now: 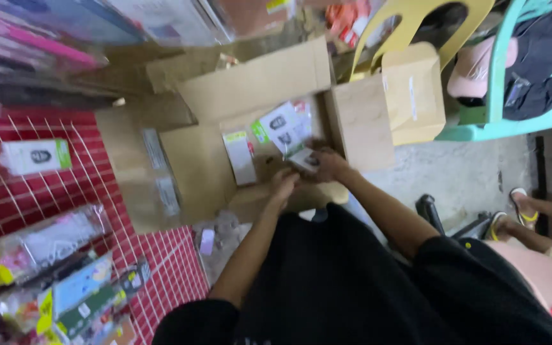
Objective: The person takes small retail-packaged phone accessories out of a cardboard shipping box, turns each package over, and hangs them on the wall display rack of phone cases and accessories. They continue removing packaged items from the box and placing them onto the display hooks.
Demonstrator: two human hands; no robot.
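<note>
While both hands reach into an open cardboard box (257, 83), the right hand (328, 163) grasps a small white packet (303, 158). The left hand (283, 184) is beside it, fingers curled; its grip is unclear.

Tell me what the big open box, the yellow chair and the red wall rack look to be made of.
Box: brown cardboard, matte, with folded flaps and tape strips. Yellow chair: probably moulded plastic, smooth with a slight sheen and rounded cut-outs. Red rack: a white grid, likely coated wire, over a red backing whose material is unclear.
</note>
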